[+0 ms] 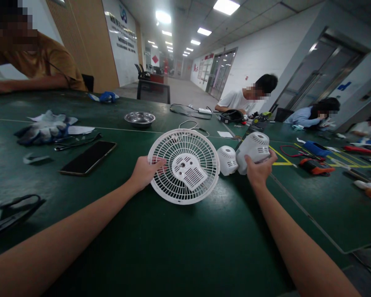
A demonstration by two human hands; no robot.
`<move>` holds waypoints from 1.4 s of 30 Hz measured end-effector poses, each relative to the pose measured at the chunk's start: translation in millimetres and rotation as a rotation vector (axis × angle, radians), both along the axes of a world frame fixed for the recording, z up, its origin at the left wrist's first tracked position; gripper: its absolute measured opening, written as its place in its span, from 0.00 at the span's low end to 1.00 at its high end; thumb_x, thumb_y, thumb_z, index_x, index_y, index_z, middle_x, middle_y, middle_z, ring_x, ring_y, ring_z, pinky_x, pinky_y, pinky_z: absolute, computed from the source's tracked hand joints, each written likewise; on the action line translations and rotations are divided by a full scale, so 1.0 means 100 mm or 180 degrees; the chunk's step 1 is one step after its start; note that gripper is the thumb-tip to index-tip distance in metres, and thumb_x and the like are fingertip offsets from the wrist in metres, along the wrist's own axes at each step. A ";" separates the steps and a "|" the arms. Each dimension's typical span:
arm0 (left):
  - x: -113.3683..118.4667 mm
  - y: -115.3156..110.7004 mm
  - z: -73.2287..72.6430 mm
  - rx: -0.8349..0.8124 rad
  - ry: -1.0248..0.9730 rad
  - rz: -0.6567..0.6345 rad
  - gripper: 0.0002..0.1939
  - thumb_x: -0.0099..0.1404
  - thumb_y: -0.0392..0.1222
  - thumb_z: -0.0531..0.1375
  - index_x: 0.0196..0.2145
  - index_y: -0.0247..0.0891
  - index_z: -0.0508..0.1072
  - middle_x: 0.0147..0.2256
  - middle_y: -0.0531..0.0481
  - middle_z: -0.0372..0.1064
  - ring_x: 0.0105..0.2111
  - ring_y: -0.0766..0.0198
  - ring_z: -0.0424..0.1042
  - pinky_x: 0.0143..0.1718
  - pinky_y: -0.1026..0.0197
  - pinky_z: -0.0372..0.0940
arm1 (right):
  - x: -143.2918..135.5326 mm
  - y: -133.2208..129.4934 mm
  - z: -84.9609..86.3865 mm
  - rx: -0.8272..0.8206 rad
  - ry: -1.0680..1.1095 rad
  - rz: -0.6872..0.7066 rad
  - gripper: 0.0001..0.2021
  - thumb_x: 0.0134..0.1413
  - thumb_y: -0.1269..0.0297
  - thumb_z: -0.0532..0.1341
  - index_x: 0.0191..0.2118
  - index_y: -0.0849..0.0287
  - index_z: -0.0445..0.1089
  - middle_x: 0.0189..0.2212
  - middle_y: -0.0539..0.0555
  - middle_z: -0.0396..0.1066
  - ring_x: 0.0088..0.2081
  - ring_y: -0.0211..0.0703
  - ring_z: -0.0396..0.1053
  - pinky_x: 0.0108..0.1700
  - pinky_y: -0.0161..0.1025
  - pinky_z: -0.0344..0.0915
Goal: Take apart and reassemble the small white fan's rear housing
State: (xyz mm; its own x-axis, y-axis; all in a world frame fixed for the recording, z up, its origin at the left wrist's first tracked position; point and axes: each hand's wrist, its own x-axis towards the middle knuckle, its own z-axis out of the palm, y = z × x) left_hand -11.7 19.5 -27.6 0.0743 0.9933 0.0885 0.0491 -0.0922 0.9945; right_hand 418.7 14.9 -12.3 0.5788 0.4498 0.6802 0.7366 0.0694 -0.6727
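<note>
My left hand (148, 171) grips the left rim of a round white fan grille (160, 187), thumb over its front bars. The grille is tilted toward me, and a slotted white plate (190, 171) sits at its centre. On the right, my right hand (259, 167) is closed around a white vented plastic housing (255, 146), which looks like a fan's motor cover. Between the grille and that housing is a second, smaller white vented housing (228, 160). Whether the two housings touch is hard to tell. A thin white cable (191, 123) shows behind the grille.
A phone (88, 158), work gloves (45, 128) and a metal bowl (140, 119) lie to the left and back on the green table (173, 247). An orange-and-black meter (315, 166) lies to the right. Other people sit around the table, one (244, 99) beyond the housings.
</note>
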 end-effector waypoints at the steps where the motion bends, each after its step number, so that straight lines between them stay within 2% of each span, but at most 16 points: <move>1: 0.00 0.00 0.00 0.0012 0.0023 0.0007 0.13 0.63 0.47 0.69 0.40 0.36 0.80 0.37 0.42 0.82 0.37 0.49 0.83 0.41 0.46 0.77 | 0.00 0.01 -0.03 -0.0072 0.0130 0.0004 0.46 0.40 0.54 0.71 0.65 0.56 0.53 0.58 0.63 0.68 0.56 0.61 0.70 0.61 0.58 0.64; 5: -0.01 -0.01 0.01 0.0032 0.0070 -0.0013 0.12 0.63 0.48 0.68 0.40 0.37 0.80 0.37 0.42 0.82 0.37 0.49 0.82 0.41 0.46 0.77 | 0.00 0.02 -0.07 -0.0505 0.0625 -0.0139 0.52 0.31 0.52 0.76 0.64 0.56 0.54 0.56 0.65 0.72 0.55 0.64 0.72 0.60 0.60 0.65; 8: -0.01 -0.02 0.02 0.0011 0.0065 -0.0035 0.12 0.64 0.48 0.68 0.40 0.38 0.80 0.37 0.42 0.82 0.37 0.48 0.82 0.41 0.46 0.77 | 0.00 0.02 -0.05 -0.0489 0.0708 -0.0251 0.52 0.28 0.51 0.77 0.62 0.56 0.57 0.56 0.66 0.73 0.55 0.66 0.72 0.60 0.61 0.65; 13: -0.01 0.00 0.00 0.0037 0.0052 -0.0047 0.12 0.63 0.48 0.69 0.39 0.38 0.81 0.37 0.42 0.82 0.37 0.49 0.82 0.40 0.47 0.77 | -0.07 0.01 0.14 0.0164 0.0377 -0.0351 0.52 0.33 0.51 0.76 0.65 0.59 0.55 0.56 0.67 0.73 0.54 0.64 0.75 0.59 0.61 0.68; 17: -0.01 0.04 -0.03 0.0095 0.0030 -0.0024 0.12 0.62 0.48 0.69 0.38 0.38 0.81 0.36 0.43 0.82 0.36 0.50 0.82 0.40 0.47 0.77 | -0.27 -0.05 0.33 0.0795 0.0241 0.0129 0.53 0.38 0.52 0.76 0.67 0.61 0.51 0.56 0.68 0.73 0.54 0.59 0.76 0.55 0.53 0.73; 19: -0.01 0.06 -0.05 0.0124 0.0041 -0.0018 0.12 0.62 0.48 0.69 0.38 0.38 0.81 0.36 0.43 0.82 0.36 0.50 0.82 0.40 0.46 0.77 | -0.39 -0.07 0.36 0.0830 0.0215 0.0381 0.52 0.40 0.51 0.75 0.67 0.60 0.50 0.56 0.68 0.72 0.54 0.58 0.76 0.52 0.51 0.74; 22: -0.02 0.07 -0.08 0.0108 0.0059 -0.0035 0.13 0.62 0.50 0.69 0.39 0.38 0.82 0.36 0.43 0.82 0.36 0.50 0.82 0.41 0.45 0.77 | -0.54 -0.07 0.31 0.0438 0.0236 0.0491 0.51 0.40 0.50 0.74 0.66 0.59 0.51 0.53 0.67 0.74 0.50 0.59 0.78 0.49 0.53 0.75; 25: -0.02 0.07 -0.08 0.0111 0.0059 -0.0013 0.13 0.62 0.50 0.70 0.38 0.38 0.81 0.36 0.43 0.82 0.35 0.50 0.82 0.41 0.45 0.77 | -0.62 -0.04 0.21 -0.0221 0.0210 0.0407 0.50 0.37 0.48 0.75 0.65 0.61 0.56 0.47 0.66 0.78 0.45 0.62 0.78 0.49 0.57 0.73; 27: -0.01 0.07 -0.07 0.0106 0.0046 0.0012 0.13 0.62 0.49 0.70 0.38 0.36 0.81 0.35 0.43 0.82 0.35 0.51 0.82 0.41 0.46 0.77 | -0.63 -0.02 0.16 -0.0455 0.0170 0.0358 0.49 0.37 0.46 0.75 0.64 0.61 0.59 0.45 0.66 0.79 0.43 0.63 0.78 0.49 0.58 0.72; 31: -0.01 0.06 -0.06 0.0065 0.0047 -0.0020 0.12 0.62 0.48 0.69 0.39 0.37 0.81 0.36 0.43 0.82 0.36 0.50 0.82 0.39 0.47 0.77 | -0.51 0.01 0.16 -0.0213 0.0210 0.0340 0.50 0.36 0.47 0.75 0.64 0.60 0.58 0.46 0.65 0.78 0.43 0.60 0.78 0.49 0.55 0.72; 35: -0.02 0.07 -0.08 0.0094 0.0032 -0.0010 0.11 0.63 0.48 0.69 0.38 0.39 0.81 0.36 0.43 0.82 0.35 0.50 0.82 0.39 0.47 0.77 | -0.18 0.02 0.20 0.0022 0.0349 0.0106 0.53 0.35 0.49 0.75 0.67 0.62 0.55 0.46 0.66 0.78 0.43 0.60 0.78 0.46 0.54 0.73; 39: -0.03 0.05 -0.06 0.0094 0.0040 -0.0093 0.11 0.64 0.48 0.68 0.39 0.39 0.81 0.37 0.44 0.82 0.36 0.50 0.82 0.40 0.46 0.77 | 0.12 0.03 0.16 -0.0173 0.0371 0.0071 0.51 0.35 0.51 0.75 0.65 0.61 0.57 0.47 0.65 0.78 0.45 0.61 0.78 0.49 0.57 0.72; 42: -0.02 0.03 -0.04 0.0095 0.0033 -0.0058 0.10 0.64 0.48 0.68 0.39 0.39 0.81 0.36 0.44 0.82 0.36 0.51 0.82 0.40 0.46 0.77 | 0.17 0.03 0.14 -0.0088 0.0366 0.0176 0.48 0.39 0.50 0.74 0.65 0.62 0.58 0.50 0.67 0.77 0.48 0.61 0.77 0.52 0.57 0.71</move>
